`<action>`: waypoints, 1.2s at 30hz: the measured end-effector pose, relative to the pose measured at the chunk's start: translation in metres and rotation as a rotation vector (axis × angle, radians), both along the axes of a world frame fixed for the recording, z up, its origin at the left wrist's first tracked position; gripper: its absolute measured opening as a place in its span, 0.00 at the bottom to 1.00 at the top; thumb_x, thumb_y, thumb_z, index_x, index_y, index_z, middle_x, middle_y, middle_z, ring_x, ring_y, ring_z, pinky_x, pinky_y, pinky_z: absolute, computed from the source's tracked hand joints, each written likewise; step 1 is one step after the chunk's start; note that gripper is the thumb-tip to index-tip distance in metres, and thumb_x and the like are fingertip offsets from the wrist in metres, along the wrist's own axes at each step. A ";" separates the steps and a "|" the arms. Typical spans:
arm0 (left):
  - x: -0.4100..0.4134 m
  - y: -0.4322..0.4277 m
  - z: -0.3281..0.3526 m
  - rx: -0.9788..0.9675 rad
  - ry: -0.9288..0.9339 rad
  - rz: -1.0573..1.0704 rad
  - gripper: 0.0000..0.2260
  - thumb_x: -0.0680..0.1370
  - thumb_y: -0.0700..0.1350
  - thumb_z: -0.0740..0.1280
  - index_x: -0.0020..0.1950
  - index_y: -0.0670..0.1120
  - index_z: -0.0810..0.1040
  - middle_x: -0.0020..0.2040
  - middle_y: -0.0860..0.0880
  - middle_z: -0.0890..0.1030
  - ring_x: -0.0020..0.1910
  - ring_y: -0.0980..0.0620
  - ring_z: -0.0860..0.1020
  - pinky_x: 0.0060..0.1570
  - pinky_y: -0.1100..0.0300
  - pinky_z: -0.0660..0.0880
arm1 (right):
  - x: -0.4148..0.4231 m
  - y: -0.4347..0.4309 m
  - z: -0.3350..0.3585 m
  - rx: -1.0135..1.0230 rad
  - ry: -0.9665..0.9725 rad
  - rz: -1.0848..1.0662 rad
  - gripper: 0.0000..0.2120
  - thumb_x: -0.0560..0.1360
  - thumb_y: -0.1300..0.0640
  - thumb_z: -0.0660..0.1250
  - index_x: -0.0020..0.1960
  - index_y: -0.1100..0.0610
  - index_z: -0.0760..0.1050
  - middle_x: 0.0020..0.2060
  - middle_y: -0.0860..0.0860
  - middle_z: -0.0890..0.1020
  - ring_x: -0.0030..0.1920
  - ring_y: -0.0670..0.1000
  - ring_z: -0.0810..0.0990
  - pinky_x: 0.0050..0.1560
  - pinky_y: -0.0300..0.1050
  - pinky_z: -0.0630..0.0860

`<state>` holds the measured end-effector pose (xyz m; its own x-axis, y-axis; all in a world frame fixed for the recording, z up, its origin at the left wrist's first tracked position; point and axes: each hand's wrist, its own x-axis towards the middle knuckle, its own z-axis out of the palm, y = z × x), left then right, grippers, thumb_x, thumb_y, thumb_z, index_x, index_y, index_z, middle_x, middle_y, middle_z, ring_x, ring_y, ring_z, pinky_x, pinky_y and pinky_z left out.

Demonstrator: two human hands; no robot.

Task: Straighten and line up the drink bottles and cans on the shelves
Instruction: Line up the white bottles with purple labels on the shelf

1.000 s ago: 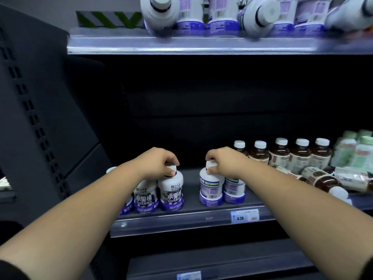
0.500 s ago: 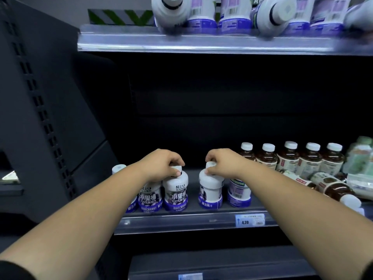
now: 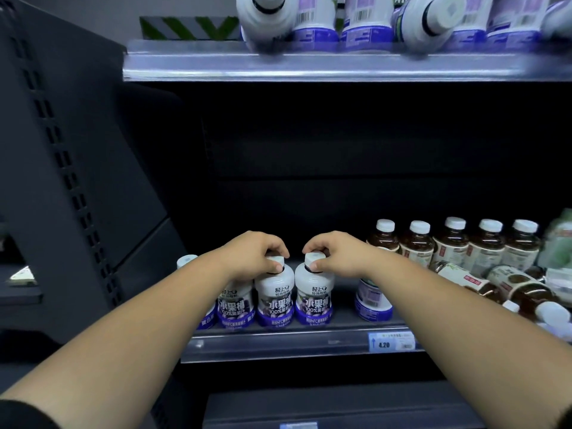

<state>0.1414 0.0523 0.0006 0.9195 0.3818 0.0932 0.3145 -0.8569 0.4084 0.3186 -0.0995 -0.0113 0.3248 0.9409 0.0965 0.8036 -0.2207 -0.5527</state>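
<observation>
Now that the right hand [image 3: 335, 253] has slid its small white plastic bottle with a purple label [image 3: 314, 297] toward nine o'clock, it touches the matching bottle [image 3: 274, 300] in the left hand [image 3: 252, 255]. Both hands pinch caps. Fallen brown bottles [image 3: 523, 289] at three o'clock wait.

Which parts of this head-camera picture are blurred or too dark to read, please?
Head view: the top-shelf bottles are smeared by motion blur, and the green bottles at the right edge are soft; the shelf's back panel is nearly black; the purple-label juice bottles gripped by the left hand and right hand are lit and legible; wide-angle distortion tilts the perforated upright.
</observation>
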 end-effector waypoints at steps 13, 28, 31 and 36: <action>0.006 0.001 0.009 -0.050 0.086 -0.022 0.12 0.75 0.41 0.74 0.55 0.54 0.81 0.51 0.60 0.80 0.51 0.64 0.76 0.48 0.69 0.70 | 0.000 -0.003 -0.003 0.014 -0.024 0.031 0.18 0.75 0.54 0.72 0.65 0.50 0.78 0.57 0.45 0.81 0.57 0.45 0.79 0.60 0.42 0.75; 0.066 -0.061 0.000 0.118 -0.009 -0.004 0.18 0.73 0.48 0.74 0.63 0.54 0.79 0.57 0.57 0.81 0.55 0.58 0.78 0.57 0.62 0.74 | 0.064 -0.076 0.013 -0.113 -0.265 -0.151 0.23 0.72 0.46 0.74 0.65 0.49 0.76 0.57 0.46 0.80 0.56 0.49 0.79 0.55 0.44 0.76; 0.070 -0.067 -0.004 0.129 0.014 0.096 0.12 0.73 0.48 0.74 0.55 0.55 0.82 0.53 0.57 0.82 0.52 0.57 0.79 0.54 0.59 0.77 | 0.071 -0.089 0.005 -0.111 -0.220 -0.202 0.21 0.73 0.45 0.72 0.64 0.47 0.76 0.55 0.49 0.80 0.55 0.52 0.79 0.54 0.47 0.77; 0.066 -0.069 -0.008 0.056 -0.027 0.172 0.11 0.73 0.47 0.75 0.54 0.55 0.83 0.48 0.59 0.81 0.50 0.59 0.79 0.52 0.62 0.76 | 0.068 -0.089 0.001 -0.036 0.024 -0.052 0.24 0.72 0.66 0.65 0.64 0.48 0.78 0.59 0.45 0.80 0.60 0.46 0.77 0.58 0.38 0.73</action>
<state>0.2078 -0.0169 -0.0073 0.8381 0.5265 0.1427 0.4474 -0.8131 0.3723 0.3868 -0.1883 -0.0100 0.3748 0.9255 0.0546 0.7772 -0.2815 -0.5628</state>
